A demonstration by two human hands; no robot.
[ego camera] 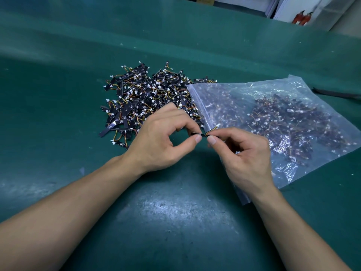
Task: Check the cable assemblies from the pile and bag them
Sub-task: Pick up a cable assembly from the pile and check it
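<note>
Cable assemblies lie in a loose pile [148, 98] at about 11 o'clock from the hands: short black strips with orange and yellow wires and white connectors. One cable assembly [198, 133] is held above the desk [175, 212] between both hands, near the middle of the view. The left hand [162, 137] pinches the black strip between thumb and fingers, its grip closed tight on it. The right hand [246, 155] pinches the end where the wires leave the strip, its grip likewise closed on it and the other fingers curled.

A clear zip bag [273, 122] lies flat at 2 o'clock with many assemblies inside. Its zip edge runs just beside the pile's right edge and passes under the right hand. The pile's near edge sits just behind the left hand. Bare green desk spreads wide at 6 o'clock between the forearms, and at 9 and 12 o'clock beyond the pile.
</note>
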